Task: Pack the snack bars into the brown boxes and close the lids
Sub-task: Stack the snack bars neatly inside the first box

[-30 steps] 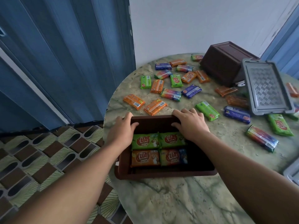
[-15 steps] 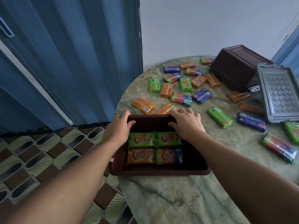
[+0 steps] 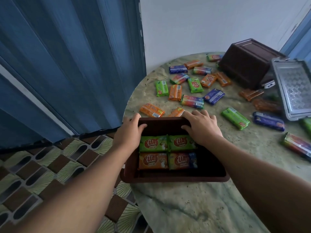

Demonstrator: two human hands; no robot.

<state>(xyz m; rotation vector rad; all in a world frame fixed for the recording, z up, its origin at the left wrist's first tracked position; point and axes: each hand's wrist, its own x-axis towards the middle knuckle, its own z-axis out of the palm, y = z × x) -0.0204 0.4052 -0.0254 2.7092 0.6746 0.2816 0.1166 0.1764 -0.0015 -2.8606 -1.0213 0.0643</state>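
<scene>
Both my hands gripping far rim of open brown box (image 3: 175,179) at near edge of marble table (image 3: 193,207): left hand (image 3: 128,132) fingers clamping far-left corner, right hand (image 3: 201,126) fingers curling over far wall. Four snack bars (image 3: 168,153) lying inside box; loose bars (image 3: 191,101) scattering beyond box; second brown box (image 3: 249,63) overturned farther back.
</scene>
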